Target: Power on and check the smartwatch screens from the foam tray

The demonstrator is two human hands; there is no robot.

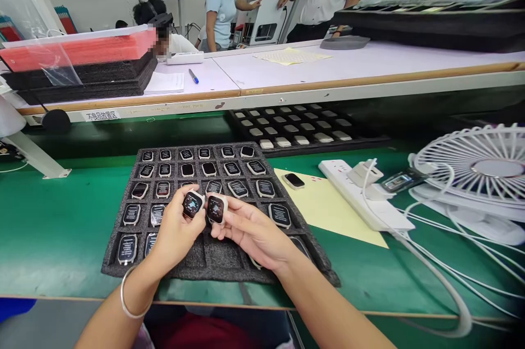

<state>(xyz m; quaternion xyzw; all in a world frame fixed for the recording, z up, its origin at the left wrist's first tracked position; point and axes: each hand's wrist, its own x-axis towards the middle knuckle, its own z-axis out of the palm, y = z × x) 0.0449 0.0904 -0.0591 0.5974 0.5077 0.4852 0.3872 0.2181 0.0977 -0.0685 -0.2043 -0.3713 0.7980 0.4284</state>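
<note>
The left hand (177,233) pinched a watch (192,204), the right hand (255,228) a second watch (215,209), perhaps touching, over the tray (213,274) near the counter's (61,217) front edge. Holding both seemed the step; moving either called for steady grip.

Our hands (176,226) are ungloved and our forearms (324,294) uncovered. We wear a thin, pale bangle (123,290) (smooth and plain) on the left wrist, and dark red cloth (209,332) shows at our lap.
</note>
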